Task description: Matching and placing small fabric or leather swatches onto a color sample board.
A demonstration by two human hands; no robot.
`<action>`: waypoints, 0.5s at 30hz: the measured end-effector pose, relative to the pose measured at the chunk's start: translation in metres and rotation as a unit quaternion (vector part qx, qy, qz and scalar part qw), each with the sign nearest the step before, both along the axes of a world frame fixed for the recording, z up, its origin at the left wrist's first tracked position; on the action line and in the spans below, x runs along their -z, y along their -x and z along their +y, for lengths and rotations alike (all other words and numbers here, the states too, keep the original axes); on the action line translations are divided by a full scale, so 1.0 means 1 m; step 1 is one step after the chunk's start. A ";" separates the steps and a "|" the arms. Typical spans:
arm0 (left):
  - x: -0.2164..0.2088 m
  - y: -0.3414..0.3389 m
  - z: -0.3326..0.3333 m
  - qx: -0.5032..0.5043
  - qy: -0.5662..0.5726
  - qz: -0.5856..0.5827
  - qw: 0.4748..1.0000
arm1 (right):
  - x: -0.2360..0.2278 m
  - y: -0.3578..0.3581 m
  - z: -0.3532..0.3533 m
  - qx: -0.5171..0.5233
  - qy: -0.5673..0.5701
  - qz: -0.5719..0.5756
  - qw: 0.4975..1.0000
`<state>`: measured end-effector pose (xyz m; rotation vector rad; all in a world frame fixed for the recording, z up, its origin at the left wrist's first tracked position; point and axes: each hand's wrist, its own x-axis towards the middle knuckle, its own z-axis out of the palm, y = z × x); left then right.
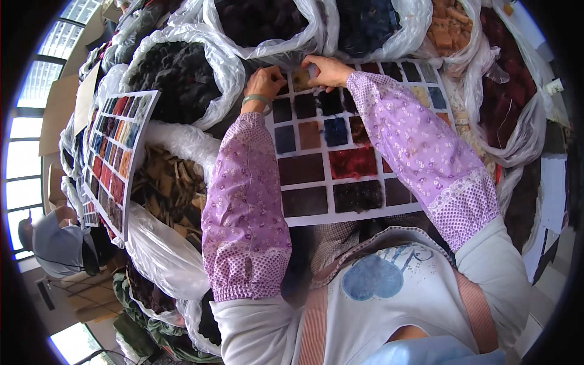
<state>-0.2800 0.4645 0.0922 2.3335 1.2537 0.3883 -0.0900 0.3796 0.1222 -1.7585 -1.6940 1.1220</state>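
Note:
A white sample board (331, 217) with a grid of coloured fibre swatches lies before me. Near its far edge, my left hand (265, 83) is curled closed, fingertips together beside a tan-yellow swatch (300, 79). On that swatch's other side my right hand (329, 72) is bent over the board, its fingers drawn in. Whatever either hand may hold is too small or hidden to make out. Closer to me are a fuzzy red swatch (353, 163), a black one (358, 195) and a blue one (335, 131). My right sleeve covers part of the grid.
Plastic bags of loose fibre surround the board: black (173, 76), dark blue (368, 24), orange-brown (450, 25) and deep red (502, 79). A second swatch board (139, 131) stands tilted at left, near a bag of brown pieces (167, 191). Another person (58, 243) is at far left.

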 end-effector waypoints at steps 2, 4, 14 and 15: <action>-0.010 -0.007 -0.006 -0.019 0.007 0.026 0.999 | -0.001 0.006 0.002 0.032 -0.006 -0.055 0.998; -0.020 -0.022 -0.017 -0.062 -0.001 0.042 0.997 | 0.001 0.012 0.004 0.061 -0.013 -0.108 0.992; -0.022 -0.008 -0.016 -0.089 0.008 0.039 0.995 | 0.004 0.021 0.013 0.049 -0.031 -0.226 0.972; -0.026 -0.018 -0.021 -0.121 -0.012 0.079 0.989 | 0.011 0.023 0.015 0.078 -0.055 -0.235 0.967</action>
